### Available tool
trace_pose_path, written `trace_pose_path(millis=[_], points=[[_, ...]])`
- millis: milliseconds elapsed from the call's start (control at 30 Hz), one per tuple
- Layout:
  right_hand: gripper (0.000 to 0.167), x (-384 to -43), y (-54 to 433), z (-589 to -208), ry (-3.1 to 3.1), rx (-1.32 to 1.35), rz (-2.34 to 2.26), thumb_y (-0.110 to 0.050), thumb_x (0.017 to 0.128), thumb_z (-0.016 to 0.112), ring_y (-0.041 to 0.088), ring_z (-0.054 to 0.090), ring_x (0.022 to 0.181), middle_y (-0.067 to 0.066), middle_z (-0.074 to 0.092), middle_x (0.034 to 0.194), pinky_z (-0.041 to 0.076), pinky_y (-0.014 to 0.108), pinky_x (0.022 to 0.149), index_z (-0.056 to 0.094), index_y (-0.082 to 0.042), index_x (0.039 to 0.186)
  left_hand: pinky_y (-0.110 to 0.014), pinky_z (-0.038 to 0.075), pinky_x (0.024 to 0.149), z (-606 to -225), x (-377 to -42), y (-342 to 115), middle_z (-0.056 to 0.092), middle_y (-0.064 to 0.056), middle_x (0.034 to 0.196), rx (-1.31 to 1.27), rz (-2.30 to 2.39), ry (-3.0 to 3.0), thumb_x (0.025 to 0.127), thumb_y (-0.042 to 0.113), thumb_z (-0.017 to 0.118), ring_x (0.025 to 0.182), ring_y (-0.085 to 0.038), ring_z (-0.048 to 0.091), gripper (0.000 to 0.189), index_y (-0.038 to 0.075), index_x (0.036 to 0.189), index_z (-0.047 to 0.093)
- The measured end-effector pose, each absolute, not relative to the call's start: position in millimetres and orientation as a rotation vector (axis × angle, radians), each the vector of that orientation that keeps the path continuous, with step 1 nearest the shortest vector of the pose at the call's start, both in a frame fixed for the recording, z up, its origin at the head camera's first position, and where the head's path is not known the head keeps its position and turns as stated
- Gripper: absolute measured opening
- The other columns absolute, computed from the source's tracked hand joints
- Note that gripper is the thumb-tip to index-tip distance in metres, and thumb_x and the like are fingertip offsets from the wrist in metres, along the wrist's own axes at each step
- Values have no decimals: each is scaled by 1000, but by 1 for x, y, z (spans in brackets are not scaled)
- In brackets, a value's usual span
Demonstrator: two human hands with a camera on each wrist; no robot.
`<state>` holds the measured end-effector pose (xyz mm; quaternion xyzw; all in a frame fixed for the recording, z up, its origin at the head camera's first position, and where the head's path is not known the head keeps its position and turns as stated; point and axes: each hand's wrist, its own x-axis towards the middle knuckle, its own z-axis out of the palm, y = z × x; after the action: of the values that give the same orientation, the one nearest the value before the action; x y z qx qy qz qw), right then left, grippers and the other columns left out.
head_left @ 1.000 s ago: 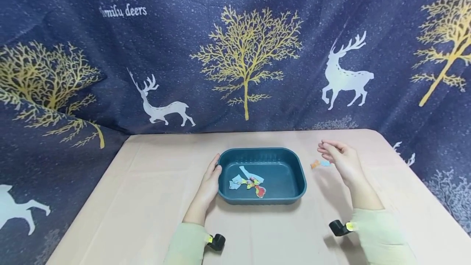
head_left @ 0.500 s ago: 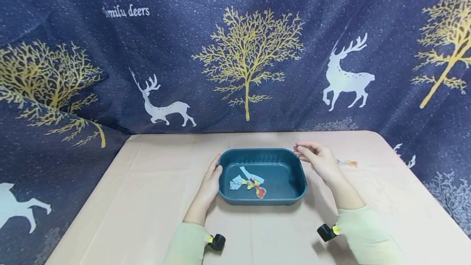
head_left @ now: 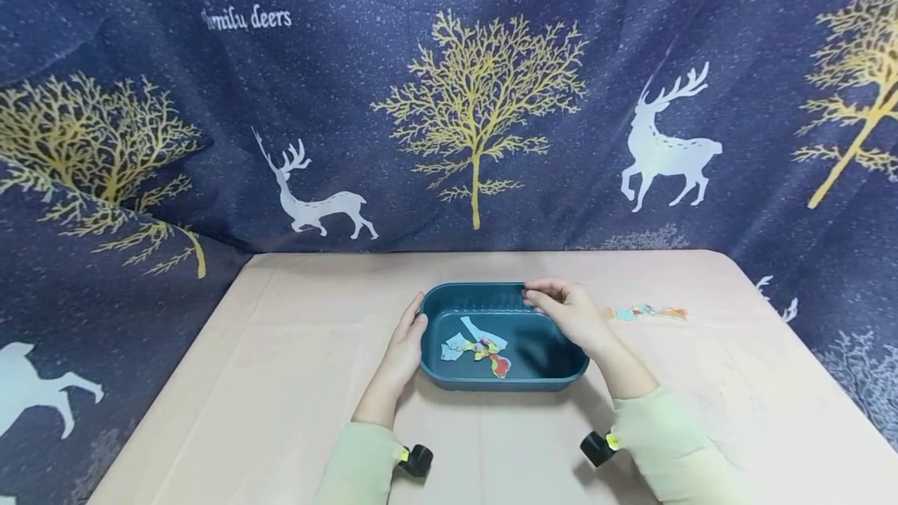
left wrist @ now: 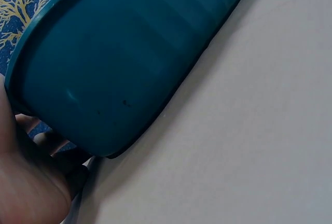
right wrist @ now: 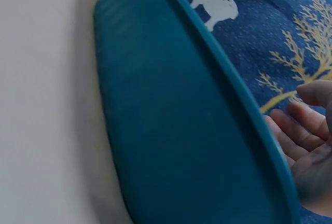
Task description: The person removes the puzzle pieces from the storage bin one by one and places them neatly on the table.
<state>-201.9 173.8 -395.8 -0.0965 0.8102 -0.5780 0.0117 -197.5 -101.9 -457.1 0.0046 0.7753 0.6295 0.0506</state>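
Note:
A dark teal plastic basin (head_left: 491,385) sits on the table in the head view. Inside, toward its left side, lie several flat, irregular pieces (head_left: 477,343) in light blue, yellow and red that look like cut paper. My left hand (head_left: 403,345) holds the left end, thumb at the rim and fingers round the outside. In the left wrist view, those fingers (left wrist: 49,141) partly disappear behind the basin wall. My right hand (head_left: 571,316) is over the basin's back right corner, fingers loosely bent. Nothing shows between its thumb and fingers (right wrist: 290,130) in the right wrist view.
On the pale tablecloth (head_left: 281,396), right of the basin, lies a row of similar blue and orange pieces (head_left: 647,312). A dark blue cloth (head_left: 421,178) printed with deer and trees hangs behind the table's back edge.
My right hand has moved left from above the row of pieces to over the basin's right side, uncovering the row. My left hand and the basin have stayed in place.

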Motion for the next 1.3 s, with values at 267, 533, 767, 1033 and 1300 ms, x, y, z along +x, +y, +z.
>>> trace_pose_path(millis=[267,533,767,1033,1300], points=[[35,-205,155,-403,2555,-400,-1681,-22,95,58,33,64,102,21,65,114,56,37,86,60,3,119,-55,10,118,-456,-197,-100,20,-2,159,21,1918,2359,104,32,28,147,-30,12,49,23,152,21],[28,-204,139,-405,2665,-539,-1477,-18,92,63,21,65,95,13,68,106,56,30,81,65,1,112,-54,10,118,-457,-198,-96,20,-1,159,27,1913,2364,104,31,29,147,-28,12,49,23,152,22],[27,-209,136,-424,2753,-584,-1279,-20,89,65,14,65,87,4,70,98,55,26,73,66,-2,110,-54,10,118,-455,-197,-99,21,-3,158,19,1920,2372,104,29,29,147,-29,13,49,22,151,23],[25,-209,136,-428,2783,-581,-1128,-18,87,67,12,63,84,4,69,96,55,26,73,67,-2,107,-54,10,118,-456,-197,-101,18,-2,159,23,1915,2360,104,30,28,147,-29,12,49,23,152,21],[29,-209,131,-430,2788,-626,-873,-19,85,70,20,63,91,8,67,99,55,33,78,68,-2,108,-51,10,119,-456,-198,-100,19,0,159,9,1921,2359,104,31,28,147,-26,12,49,24,151,22]])
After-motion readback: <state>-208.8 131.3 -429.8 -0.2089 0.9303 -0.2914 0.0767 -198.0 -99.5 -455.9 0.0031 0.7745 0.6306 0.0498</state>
